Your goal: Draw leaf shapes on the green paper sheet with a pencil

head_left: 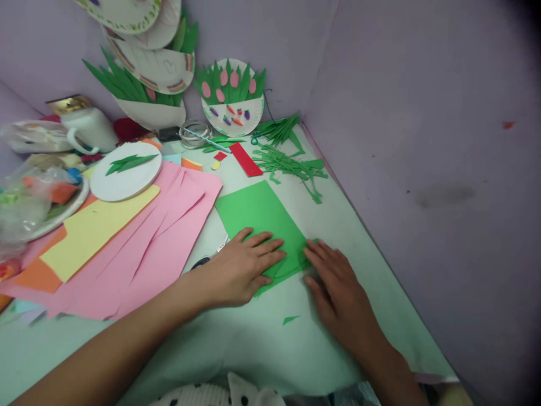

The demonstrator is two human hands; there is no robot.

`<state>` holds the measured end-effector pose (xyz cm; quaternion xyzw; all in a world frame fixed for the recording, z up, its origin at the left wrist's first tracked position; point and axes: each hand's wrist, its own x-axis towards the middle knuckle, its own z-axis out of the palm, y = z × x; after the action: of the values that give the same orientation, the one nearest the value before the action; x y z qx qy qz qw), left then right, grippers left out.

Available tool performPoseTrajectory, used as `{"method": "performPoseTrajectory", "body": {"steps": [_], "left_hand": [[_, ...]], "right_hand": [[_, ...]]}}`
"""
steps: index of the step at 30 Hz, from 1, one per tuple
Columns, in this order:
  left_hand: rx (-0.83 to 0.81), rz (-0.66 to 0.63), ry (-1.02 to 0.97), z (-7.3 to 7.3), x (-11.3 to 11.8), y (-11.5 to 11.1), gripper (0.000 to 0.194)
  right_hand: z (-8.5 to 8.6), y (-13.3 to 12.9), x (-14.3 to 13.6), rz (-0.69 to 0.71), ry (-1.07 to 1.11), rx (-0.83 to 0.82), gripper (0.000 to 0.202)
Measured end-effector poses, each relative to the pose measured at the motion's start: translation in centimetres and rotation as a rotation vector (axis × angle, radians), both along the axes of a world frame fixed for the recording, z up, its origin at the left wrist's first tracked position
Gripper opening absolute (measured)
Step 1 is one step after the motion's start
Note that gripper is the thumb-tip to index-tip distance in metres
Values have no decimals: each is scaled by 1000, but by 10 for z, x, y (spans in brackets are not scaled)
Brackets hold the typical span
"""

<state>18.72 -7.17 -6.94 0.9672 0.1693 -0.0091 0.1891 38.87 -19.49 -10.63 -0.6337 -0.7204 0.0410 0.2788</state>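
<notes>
Left hand (243, 268) flat on green paper (262, 211), right hand (340, 290) touching right edge; both grips released; tabletop (338, 220) rightward.

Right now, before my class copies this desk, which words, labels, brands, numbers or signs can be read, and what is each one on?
No readable words, brands or numbers.
Sign: an outlined heart, on the striped-edge paper plate.
Topmost plate: green marks along its rim, too blurred to tell if they are letters.
Plastic packet: any print is too blurred.
Green paper: no text shows.
</notes>
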Motion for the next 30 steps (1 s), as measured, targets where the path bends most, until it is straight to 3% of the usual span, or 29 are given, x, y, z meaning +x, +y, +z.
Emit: {"method": "performPoseTrajectory", "body": {"steps": [3,7,17,24,30], "left_hand": [[-91,-8,13,3,-3,5,65],[-161,-18,27,5,-6,9,76],[-130,-42,8,5,-7,9,67],[62,-76,36,7,0,-18,52],[47,-86,37,0,1,-26,45]], "right_hand": [[-2,0,-2,88,-108,-45,38],[-3,-1,-6,86,-169,-40,39],[4,-4,-23,120,-143,-41,35],[3,-5,-23,96,-117,-56,34],[2,-7,-21,94,-45,-50,35]]}}
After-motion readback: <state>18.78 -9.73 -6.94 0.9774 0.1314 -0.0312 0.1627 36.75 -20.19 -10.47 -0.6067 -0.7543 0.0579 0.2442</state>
